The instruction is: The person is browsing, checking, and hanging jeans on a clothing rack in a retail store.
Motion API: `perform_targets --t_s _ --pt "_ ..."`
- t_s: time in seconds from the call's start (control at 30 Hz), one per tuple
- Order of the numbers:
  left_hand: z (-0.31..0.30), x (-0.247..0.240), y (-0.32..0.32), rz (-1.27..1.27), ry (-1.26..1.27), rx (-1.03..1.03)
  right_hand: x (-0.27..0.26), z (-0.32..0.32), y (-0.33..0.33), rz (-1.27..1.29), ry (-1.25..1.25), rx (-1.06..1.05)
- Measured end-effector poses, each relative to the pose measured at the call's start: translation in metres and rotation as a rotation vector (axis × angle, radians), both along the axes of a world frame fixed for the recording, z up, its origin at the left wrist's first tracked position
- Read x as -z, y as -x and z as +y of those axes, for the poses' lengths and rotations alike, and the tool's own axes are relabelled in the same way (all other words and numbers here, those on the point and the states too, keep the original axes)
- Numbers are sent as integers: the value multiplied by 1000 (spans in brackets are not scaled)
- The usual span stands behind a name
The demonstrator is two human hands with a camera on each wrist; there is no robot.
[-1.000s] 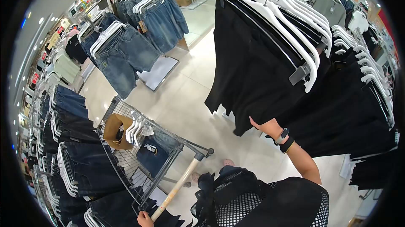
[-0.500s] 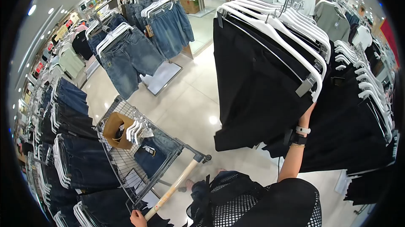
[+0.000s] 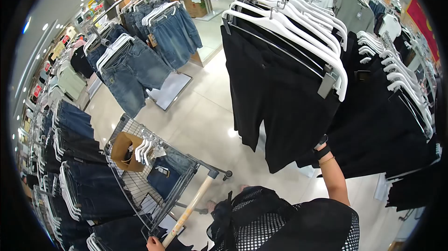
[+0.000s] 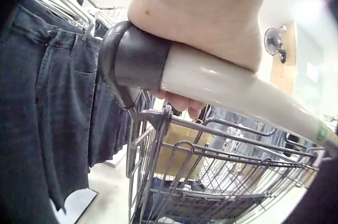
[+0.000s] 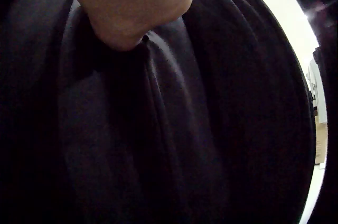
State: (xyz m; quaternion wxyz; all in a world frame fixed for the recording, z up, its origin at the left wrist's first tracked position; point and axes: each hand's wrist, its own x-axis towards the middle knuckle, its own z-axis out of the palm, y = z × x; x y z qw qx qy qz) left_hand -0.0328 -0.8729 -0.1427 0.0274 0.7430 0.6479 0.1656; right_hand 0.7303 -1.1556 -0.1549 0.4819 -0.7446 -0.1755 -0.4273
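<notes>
My left hand grips the pale handle of a shopping cart, with fingertips showing under the bar. In the head view that hand sits at the bottom, by the handle's near end. My right hand is in among black shorts hanging from white hangers. Dark cloth hides its fingers, so I cannot tell whether they hold the fabric. In the head view, only the wrist with a watch and a black band shows beside the shorts' lower right edge.
The cart basket carries a brown paper bag, white hangers and folded denim. Denim shorts hang on a rack ahead. Dark jeans line the left, and more black garments hang at right.
My right hand has gone from the front of the black shorts, up near the hanger's end, then down to their right side. The shorts have swung; the left hand stays on the handle.
</notes>
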Motion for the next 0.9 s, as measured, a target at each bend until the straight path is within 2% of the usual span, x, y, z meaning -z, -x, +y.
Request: perform_targets --t_s 0.17,0.3,0.37,0.4,0.43,0.5,0.57,0.63,0.7,0.73,0.77,0.83,0.9 --pt "6 4 3 -3 2 -2 2 -5 15 28 126 -59" --pt "10 -12 -6 8 -32 28 7 -12 37 66 222 -98" --pt "9 -9 -7 92 -45 54 11 -6 51 85 269 -119" --pt "6 -12 -17 103 -67 92 13 -5 59 94 290 -133" --pt "-2 -34 -53 -39 -125 178 -9 56 52 103 312 -147" --pt "8 -26 -71 -38 -138 384 -10 68 61 120 355 -176" --pt "14 -23 -85 75 32 505 -7 70 79 138 397 -205" --pt "12 -26 -110 -42 12 584 -3 63 92 150 438 -227" --pt "11 -25 -126 -83 43 568 -1 52 102 164 485 -242" --pt "12 -13 -115 -55 211 542 -1 46 104 171 509 -250" --pt "12 -5 -114 -20 171 565 1 45 107 179 532 -258" --pt "12 3 -114 -9 225 541 -20 37 96 78 698 -33" --pt "18 0 -117 -9 292 538 -36 37 88 26 714 4"
